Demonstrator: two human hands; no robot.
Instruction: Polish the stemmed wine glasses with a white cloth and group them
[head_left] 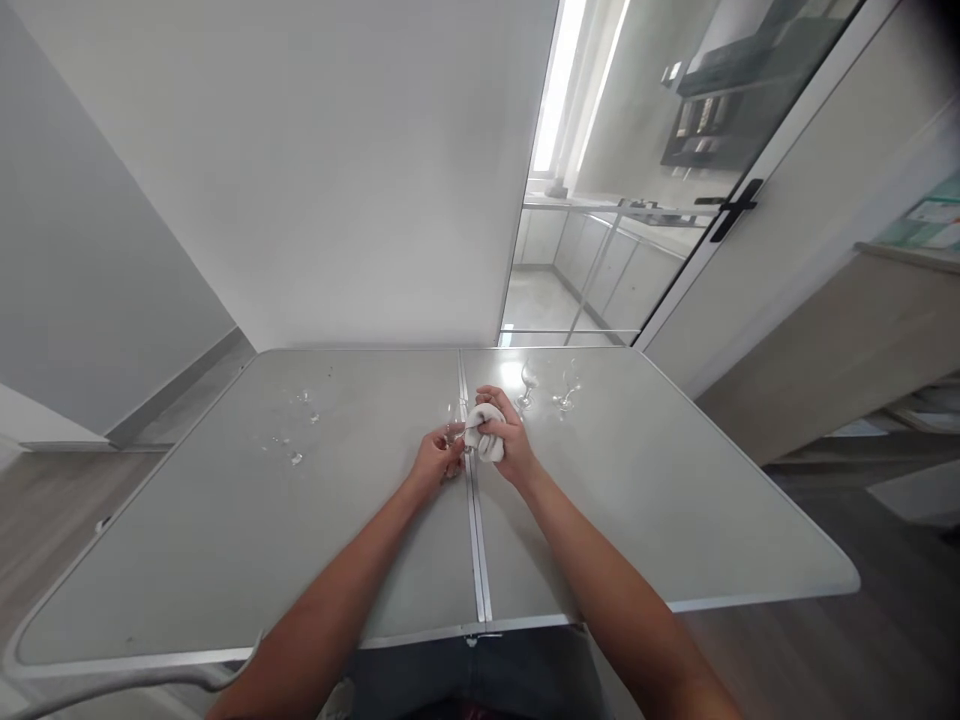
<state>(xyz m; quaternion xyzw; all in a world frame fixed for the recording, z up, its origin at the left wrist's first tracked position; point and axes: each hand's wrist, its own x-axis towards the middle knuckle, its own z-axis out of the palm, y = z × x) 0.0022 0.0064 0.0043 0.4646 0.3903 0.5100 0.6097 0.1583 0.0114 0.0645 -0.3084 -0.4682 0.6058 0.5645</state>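
Note:
Near the middle of the table, my left hand (pixel 439 458) is closed on a clear stemmed glass (pixel 451 425), whose outline is only partly visible. A crumpled white cloth (pixel 485 432) is bunched in my right hand (pixel 512 440), with the fingers wrapped around it. The cloth meets the glass between the two hands. Beyond my right hand stand two more clear stemmed glasses, one nearer (pixel 526 385) and one farther right (pixel 565 398). On the left half lie two clear glass pieces, upper (pixel 306 405) and lower (pixel 291 452), their exact shape hard to make out.
The pale folding table (pixel 360 560) has a metal-edged seam down its middle. A white wall (pixel 360 180) rises behind it. To the back right is a glass door with a black handle (pixel 735 210), and a shelf unit (pixel 847 340) stands at the far right.

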